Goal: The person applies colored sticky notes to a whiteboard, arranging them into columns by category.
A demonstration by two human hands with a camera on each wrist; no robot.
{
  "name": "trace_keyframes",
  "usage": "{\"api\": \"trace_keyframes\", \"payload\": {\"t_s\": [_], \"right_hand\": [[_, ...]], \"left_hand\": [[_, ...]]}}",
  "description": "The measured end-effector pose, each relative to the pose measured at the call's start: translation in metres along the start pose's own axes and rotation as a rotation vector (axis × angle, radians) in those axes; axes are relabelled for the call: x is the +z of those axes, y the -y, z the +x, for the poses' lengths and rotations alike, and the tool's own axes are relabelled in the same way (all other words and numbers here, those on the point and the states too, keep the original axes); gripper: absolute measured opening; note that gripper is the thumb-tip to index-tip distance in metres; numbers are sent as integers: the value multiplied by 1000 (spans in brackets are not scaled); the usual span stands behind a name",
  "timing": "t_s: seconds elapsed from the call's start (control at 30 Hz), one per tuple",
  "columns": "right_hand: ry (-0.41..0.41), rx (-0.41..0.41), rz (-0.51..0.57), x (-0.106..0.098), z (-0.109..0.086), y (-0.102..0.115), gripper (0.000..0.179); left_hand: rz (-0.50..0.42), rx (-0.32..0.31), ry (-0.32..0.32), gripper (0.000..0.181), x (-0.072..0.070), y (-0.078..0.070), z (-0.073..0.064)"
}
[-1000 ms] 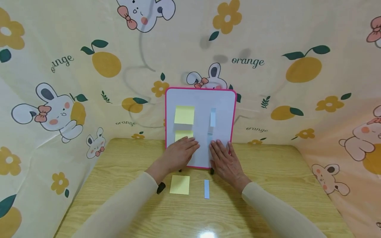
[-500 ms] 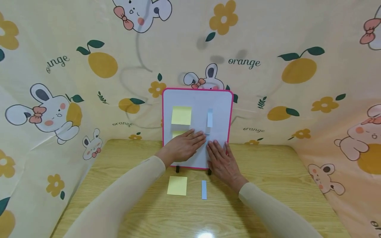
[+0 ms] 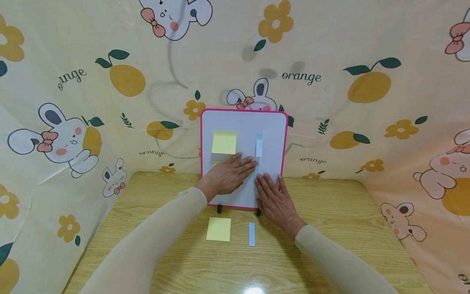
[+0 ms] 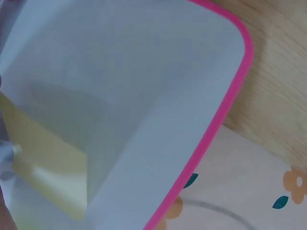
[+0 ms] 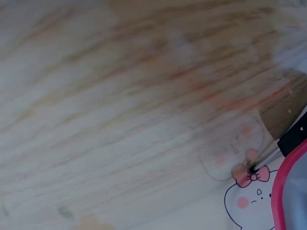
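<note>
A whiteboard [image 3: 246, 122] with a pink rim leans upright at the back of the table. My left hand [image 3: 229, 175] lies across its middle with straight fingers, the fingertips just below the upper blue strip [image 3: 259, 145]. Above this hand an upper yellow sticky note [image 3: 224, 142] is on the board; a lower yellow note is almost wholly hidden behind the hand. The left wrist view shows a yellow note [image 4: 53, 163] with its edge lifted off the board. My right hand [image 3: 275, 200] rests, fingers extended, on the board's lower right edge.
On the table in front of the board lie another yellow sticky note [image 3: 218, 229] and a narrow blue strip [image 3: 251, 234]. A black foot [image 3: 219, 209] shows beneath the board's lower edge. Patterned cloth [image 3: 315, 106] hangs behind and at both sides of the wooden table [image 3: 330, 212].
My left hand has slid right and slightly up across the board, from the lower yellow note towards the blue strip's column. My right hand stays at the lower right edge.
</note>
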State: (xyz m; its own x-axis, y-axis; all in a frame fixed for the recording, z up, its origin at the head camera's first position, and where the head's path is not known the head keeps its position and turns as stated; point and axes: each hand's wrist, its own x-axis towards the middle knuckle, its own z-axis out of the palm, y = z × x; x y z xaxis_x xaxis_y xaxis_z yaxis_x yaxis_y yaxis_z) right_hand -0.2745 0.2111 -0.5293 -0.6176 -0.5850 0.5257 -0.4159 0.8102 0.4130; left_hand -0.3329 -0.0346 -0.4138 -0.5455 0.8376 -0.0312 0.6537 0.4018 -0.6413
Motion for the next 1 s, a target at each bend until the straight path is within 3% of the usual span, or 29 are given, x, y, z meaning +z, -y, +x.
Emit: {"api": "trace_keyframes", "payload": {"t_s": [0.27,0.5,0.7,1.0], "right_hand": [[17,-5,2,-1,2,0,66],[44,-5,-2,-1,0,1,65],[51,1,7,-2,0,2,66],[40,-1,-26,-2,1,1,65]], "left_hand": [[-15,-15,-19,61,3,-2,-3],[-33,2,-92,58,6,-4,-2],[-6,30,-67,58,0,-2,5],[-3,22,-27,59,-7,1,10]]}}
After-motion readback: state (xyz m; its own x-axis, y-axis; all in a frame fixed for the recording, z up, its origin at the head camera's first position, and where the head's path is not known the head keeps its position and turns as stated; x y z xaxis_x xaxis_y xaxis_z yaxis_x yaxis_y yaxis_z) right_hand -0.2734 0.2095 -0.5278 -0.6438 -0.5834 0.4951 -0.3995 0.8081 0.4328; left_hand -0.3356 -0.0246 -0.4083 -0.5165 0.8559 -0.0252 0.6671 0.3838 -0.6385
